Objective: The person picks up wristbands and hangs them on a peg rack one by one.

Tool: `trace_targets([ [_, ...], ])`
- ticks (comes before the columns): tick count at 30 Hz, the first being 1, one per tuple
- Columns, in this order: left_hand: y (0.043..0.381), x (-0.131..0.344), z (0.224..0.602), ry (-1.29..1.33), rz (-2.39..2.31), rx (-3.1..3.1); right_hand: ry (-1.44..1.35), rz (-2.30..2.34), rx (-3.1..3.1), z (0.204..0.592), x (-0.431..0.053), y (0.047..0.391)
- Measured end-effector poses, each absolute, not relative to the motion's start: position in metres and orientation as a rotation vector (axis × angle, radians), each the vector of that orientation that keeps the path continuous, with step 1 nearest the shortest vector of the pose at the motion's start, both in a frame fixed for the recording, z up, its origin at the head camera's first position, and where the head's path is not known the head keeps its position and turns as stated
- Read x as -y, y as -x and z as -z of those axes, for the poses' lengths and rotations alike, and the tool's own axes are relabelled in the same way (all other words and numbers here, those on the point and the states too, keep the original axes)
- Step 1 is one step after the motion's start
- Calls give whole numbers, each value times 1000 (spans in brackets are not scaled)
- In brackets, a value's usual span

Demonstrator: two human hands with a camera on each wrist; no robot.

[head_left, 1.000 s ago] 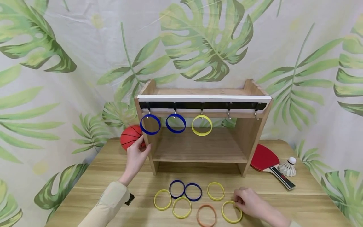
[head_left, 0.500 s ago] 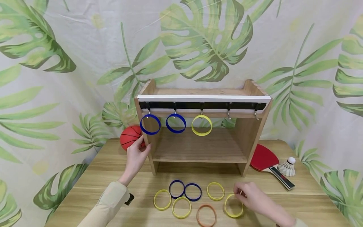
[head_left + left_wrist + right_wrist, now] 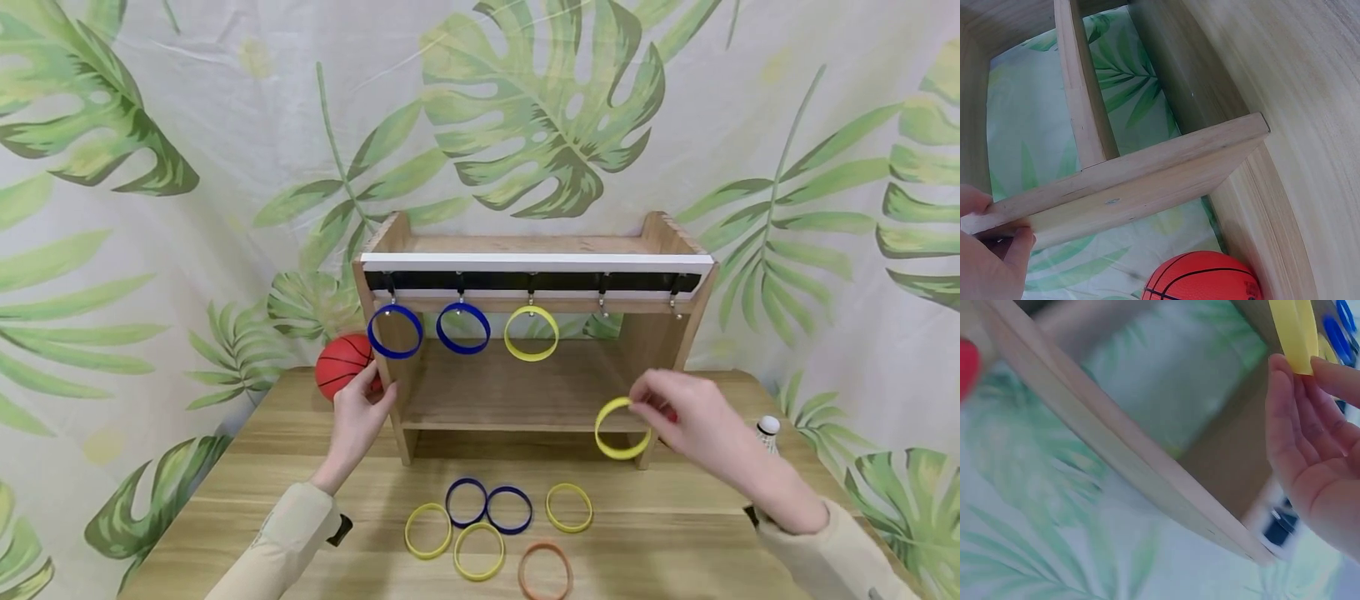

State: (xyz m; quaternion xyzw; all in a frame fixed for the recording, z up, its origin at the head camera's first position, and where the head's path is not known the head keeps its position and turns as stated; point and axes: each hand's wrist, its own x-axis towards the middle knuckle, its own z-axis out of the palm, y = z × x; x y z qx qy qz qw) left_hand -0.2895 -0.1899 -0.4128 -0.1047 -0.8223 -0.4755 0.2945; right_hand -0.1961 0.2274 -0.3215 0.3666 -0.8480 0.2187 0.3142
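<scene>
My left hand (image 3: 360, 417) grips the left side panel of a wooden shelf (image 3: 525, 383), thumb on one face and fingers on the other, as the left wrist view shows. In my right hand (image 3: 693, 425) a yellow wristband (image 3: 622, 454) is pinched between thumb and fingers, raised in front of the shelf's lower right. Along the shelf's front runs a black strip (image 3: 495, 282) with several metal hooks. Two blue wristbands (image 3: 395, 332) and one yellow wristband (image 3: 531, 333) hang from the left and middle hooks. The two right hooks (image 3: 677, 304) bear nothing.
On the table (image 3: 247, 500) lie blue wristbands (image 3: 509, 532), several yellow ones such as the near yellow wristband (image 3: 480, 577), and an orange wristband (image 3: 545, 546). A red ball (image 3: 341, 367) sits left of the shelf. A shuttlecock (image 3: 768, 429) stands at the right.
My right hand has lifted the yellow wristband off the table and carried it up to the shelf's front. It now covers most of the red paddle. My left hand stays on the panel.
</scene>
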Motion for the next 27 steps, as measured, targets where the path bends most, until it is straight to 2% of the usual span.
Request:
trace_targets([
  [5,288,191,412,278,1264,2181,-943,-508,2158,278,-221,205],
  [11,287,192,413,273,1275,2182,-884,-482,2150,250,-210,219],
  [17,288,191,414,277,1277,2179,-828,-468,2175,241,-203,231],
  [27,290,191,414,303,1268,2166,-804,-437,2185,247,-204,235],
])
